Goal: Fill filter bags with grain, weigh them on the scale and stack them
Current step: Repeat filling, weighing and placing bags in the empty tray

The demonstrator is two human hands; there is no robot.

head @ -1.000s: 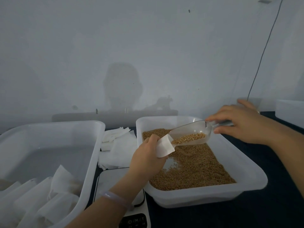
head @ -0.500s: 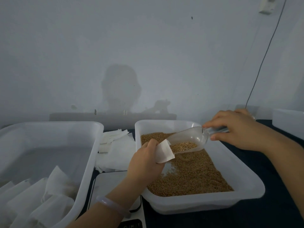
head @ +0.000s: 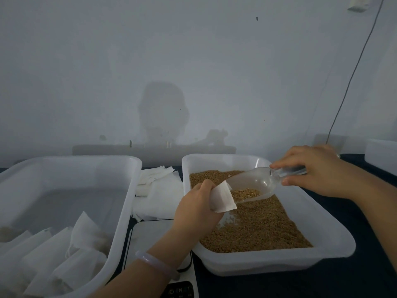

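head | left hand (head: 197, 209): fingers curled round filter bag (head: 222, 197), mouth held above grain (head: 257, 229) in tray (head: 279, 262), likely so spills drop back | right hand (head: 318, 171): fingers pinch scoop (head: 253, 186) handle, tipped toward bag | scale (head: 150, 237) just beside tray

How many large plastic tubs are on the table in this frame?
2. The left tub holds filled filter bags; the right tub holds grain. A pale object at the far right edge may be a third, too cropped to tell.
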